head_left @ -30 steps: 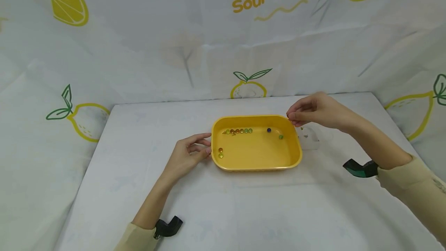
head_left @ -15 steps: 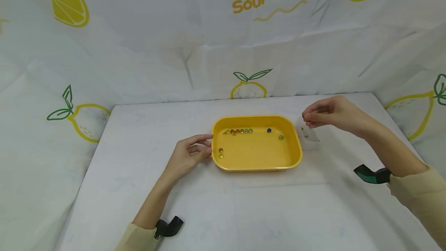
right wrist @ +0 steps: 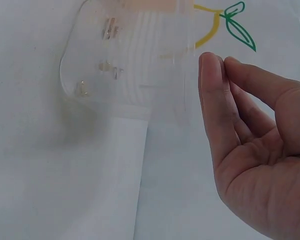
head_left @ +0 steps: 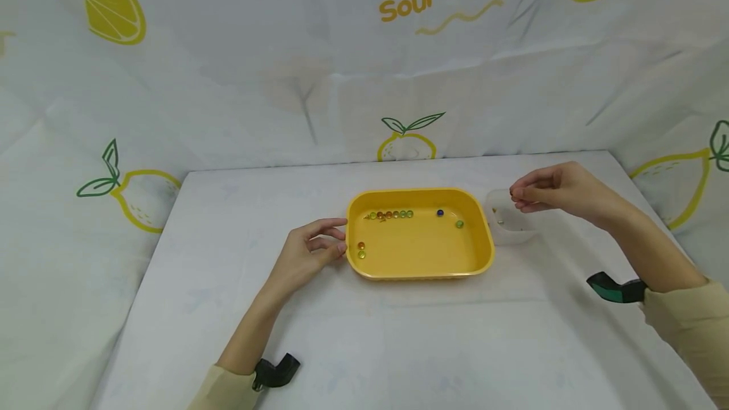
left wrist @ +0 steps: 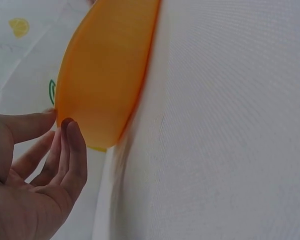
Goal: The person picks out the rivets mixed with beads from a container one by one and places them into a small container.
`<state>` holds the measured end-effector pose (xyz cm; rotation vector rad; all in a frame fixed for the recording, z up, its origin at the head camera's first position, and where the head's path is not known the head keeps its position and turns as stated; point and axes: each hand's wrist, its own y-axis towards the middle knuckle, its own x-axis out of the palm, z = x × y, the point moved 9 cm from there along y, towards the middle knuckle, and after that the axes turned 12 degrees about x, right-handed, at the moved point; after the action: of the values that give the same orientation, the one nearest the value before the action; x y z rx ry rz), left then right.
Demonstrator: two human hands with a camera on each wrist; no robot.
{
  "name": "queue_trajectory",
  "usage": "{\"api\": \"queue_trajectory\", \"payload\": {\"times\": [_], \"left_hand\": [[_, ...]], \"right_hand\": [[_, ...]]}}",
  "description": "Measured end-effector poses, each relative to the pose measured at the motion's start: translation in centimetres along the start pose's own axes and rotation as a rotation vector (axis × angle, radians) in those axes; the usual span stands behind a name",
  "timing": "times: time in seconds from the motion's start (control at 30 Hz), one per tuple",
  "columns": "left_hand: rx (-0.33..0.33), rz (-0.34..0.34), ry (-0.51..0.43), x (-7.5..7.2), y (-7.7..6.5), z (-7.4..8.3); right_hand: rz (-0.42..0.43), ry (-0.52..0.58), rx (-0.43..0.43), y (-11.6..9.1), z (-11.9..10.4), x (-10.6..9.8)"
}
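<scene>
We see a yellow tray [head_left: 418,252] on a white table [head_left: 205,271], coloured beads [head_left: 388,214] lying inside it. Our left hand [head_left: 310,247] grips the tray's left end with thumb and fingers. Right of the tray, our right hand [head_left: 560,190] pinches a small dark piece [head_left: 512,193], mostly hidden, near a clear box [head_left: 512,237] just beside the tray.

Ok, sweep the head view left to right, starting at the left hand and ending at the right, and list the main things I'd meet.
Left hand → yellow tray (inside it: row of marbles → blue marble → lone green marble) → clear container → right hand.
</scene>
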<state>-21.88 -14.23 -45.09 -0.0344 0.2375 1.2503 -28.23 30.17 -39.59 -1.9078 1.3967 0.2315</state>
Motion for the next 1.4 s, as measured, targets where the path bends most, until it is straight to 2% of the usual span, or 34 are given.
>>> {"api": "queue_trajectory", "payload": {"times": [0.27, 0.87, 1.13, 1.4], "left_hand": [[-0.021, -0.001, -0.015, 0.03, -0.12, 0.06], [-0.075, 0.006, -0.001, 0.29, -0.50, 0.27], [-0.085, 0.006, -0.008, 0.33, -0.47, 0.18], [-0.079, -0.001, -0.015, 0.44, -0.36, 0.31]], "right_hand": [[-0.014, -0.009, 0.056, 0.41, 0.96, 0.30], [-0.021, -0.038, 0.072, 0.62, 0.74, 0.46], [-0.019, -0.071, 0.075, 0.97, 0.81, 0.67], [-0.044, -0.054, 0.092, 0.96, 0.87, 0.88]]}}
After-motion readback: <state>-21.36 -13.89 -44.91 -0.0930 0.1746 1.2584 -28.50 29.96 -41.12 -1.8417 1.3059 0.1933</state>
